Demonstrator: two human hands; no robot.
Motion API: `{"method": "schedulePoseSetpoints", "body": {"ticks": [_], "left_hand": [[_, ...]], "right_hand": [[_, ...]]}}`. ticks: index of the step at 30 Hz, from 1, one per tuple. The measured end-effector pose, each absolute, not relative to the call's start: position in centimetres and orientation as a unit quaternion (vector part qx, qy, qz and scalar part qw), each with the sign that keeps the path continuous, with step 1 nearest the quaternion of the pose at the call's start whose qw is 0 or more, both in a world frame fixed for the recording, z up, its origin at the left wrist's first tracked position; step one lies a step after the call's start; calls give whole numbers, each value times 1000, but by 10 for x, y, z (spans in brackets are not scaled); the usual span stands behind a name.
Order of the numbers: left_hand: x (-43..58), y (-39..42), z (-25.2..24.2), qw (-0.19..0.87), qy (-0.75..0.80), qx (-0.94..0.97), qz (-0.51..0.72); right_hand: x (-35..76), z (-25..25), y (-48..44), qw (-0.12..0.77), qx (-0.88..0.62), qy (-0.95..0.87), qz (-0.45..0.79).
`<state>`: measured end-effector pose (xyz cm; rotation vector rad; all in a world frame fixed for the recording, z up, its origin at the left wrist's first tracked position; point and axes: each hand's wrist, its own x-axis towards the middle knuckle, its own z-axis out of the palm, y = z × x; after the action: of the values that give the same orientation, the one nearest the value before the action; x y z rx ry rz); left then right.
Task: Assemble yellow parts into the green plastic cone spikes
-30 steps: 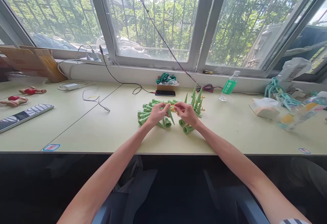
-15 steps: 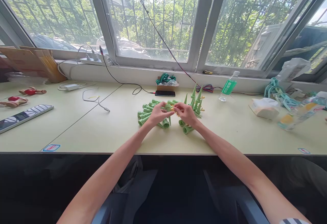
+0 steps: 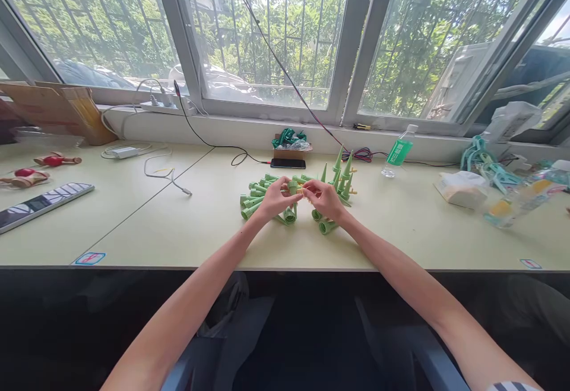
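My left hand is closed on a green plastic cone, its ridged wide end up and its narrow part pointing down. Against the side of that cone, my right hand pinches a small yellow piece, mostly covered by the fingers. Several more green cones lie in a heap beside and behind my left hand. Beyond my right hand, several spiked cones stand point up, some with yellow pegs at their sides. Two cones lie under my right wrist with their hollow ends facing me.
Behind the cones lie a black phone and a small box with green stuff in it. A green-labelled bottle stands back right, near a tissue pack. Cables and a tablet-like device are at left.
The cone in my left hand has turned more upright, showing more of its ridged end. My right fingers stay at its side with the yellow piece.
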<state>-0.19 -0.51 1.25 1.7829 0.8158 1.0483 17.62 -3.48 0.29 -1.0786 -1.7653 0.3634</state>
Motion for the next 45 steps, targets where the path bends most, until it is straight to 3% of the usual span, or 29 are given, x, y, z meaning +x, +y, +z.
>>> {"method": "schedulePoseSetpoints", "body": {"ticks": [45], "left_hand": [[-3, -5, 14, 367, 339, 756, 423]], "right_hand": [[177, 3, -34, 476, -473, -729, 134]]}}
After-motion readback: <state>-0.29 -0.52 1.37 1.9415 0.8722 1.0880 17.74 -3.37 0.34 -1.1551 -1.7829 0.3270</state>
